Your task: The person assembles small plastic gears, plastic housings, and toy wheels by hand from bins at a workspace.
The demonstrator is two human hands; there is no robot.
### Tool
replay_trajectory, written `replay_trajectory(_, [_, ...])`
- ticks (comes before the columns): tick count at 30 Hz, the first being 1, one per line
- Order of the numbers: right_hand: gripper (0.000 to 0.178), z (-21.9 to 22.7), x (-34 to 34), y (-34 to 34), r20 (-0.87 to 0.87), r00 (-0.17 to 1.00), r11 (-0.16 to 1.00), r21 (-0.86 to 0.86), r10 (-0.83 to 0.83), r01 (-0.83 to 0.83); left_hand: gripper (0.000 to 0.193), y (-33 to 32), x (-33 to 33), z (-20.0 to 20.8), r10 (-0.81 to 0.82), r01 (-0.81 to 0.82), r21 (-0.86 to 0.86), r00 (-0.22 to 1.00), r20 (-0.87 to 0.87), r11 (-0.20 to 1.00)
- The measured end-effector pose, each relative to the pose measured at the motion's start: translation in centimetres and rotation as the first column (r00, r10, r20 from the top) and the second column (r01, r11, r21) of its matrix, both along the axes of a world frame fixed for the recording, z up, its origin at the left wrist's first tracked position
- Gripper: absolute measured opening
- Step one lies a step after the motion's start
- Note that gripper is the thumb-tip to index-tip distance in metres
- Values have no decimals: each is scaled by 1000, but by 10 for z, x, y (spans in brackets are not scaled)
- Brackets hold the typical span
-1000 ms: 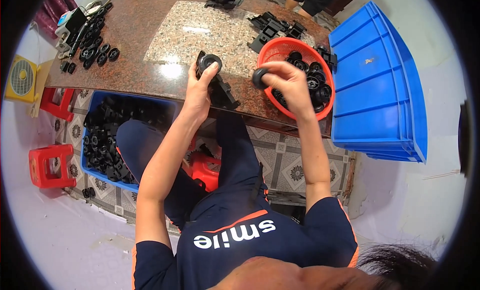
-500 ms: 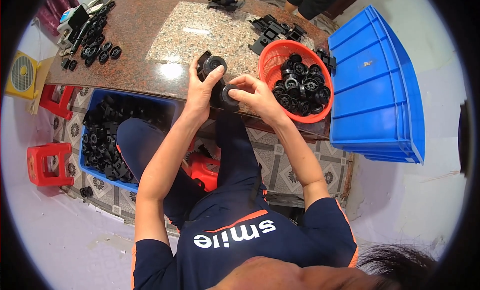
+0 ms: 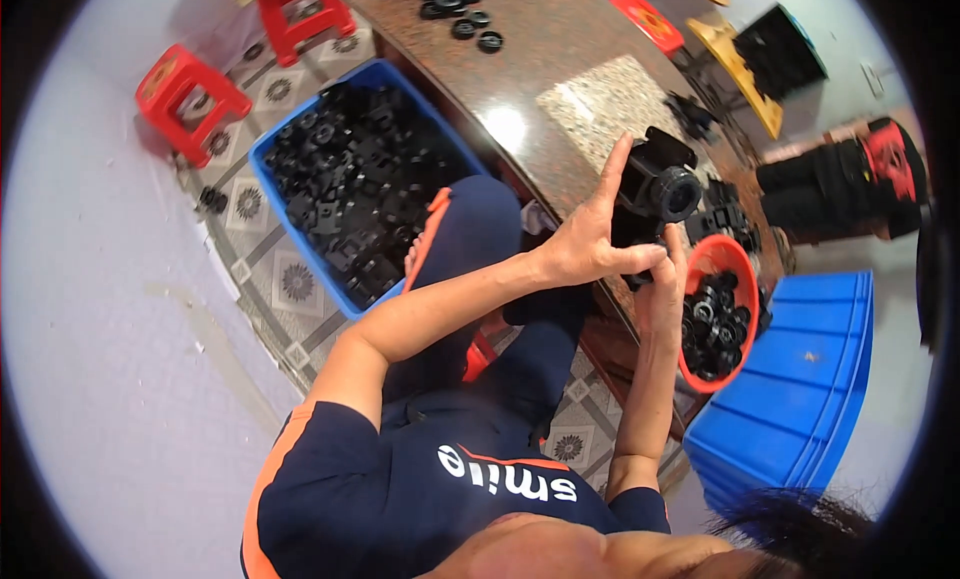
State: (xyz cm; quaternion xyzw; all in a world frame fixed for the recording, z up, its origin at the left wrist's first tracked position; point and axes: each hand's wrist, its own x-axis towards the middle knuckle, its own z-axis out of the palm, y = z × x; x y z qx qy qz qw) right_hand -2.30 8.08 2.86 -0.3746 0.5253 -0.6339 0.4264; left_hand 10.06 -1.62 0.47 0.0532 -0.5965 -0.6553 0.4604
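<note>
Above the table's front edge, a black plastic part with a round wheel (image 3: pixel 675 192) at its side is held between my two hands. My left hand (image 3: pixel 588 241) is closed on it from the left, its index finger stretched along the part and its thumb reaching across toward my other hand. From below, my right hand (image 3: pixel 662 279) grips the same part near the wheel, its fingertips partly hidden. Just right of my right hand stands a red plastic basket (image 3: pixel 722 251) full of black wheels (image 3: pixel 715 324).
A blue bin (image 3: pixel 300 241) of black parts stands on the floor at left, beside red stools (image 3: pixel 185 104). Loose wheels (image 3: pixel 463 29) and a speckled stone slab (image 3: pixel 590 99) lie on the table (image 3: pixel 550 54). A blue crate (image 3: pixel 790 349) is at right. Someone in dark clothing (image 3: pixel 835 184) stands beyond.
The view has swung left, so the table and basket now sit farther right. My left index finger has straightened and left the wheel; my right hand has come up beneath the part.
</note>
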Motion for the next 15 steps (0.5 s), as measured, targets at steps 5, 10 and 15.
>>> replay_trajectory(5, [73,-16,-20,-15,-201,975,986,-115,92,-117,109,-61,63,-16,543,-564,118,822,169,817])
replay_trajectory(10, [29,-48,-50,11,-415,910,960,245,-20,132,92,-110,167,-182,796,-862,-282,202,571,421])
replay_trajectory(15, [31,-52,-145,-14,-934,292,935,-98,-204,341,106,-68,248,-356,331,-338,-514,-470,818,789])
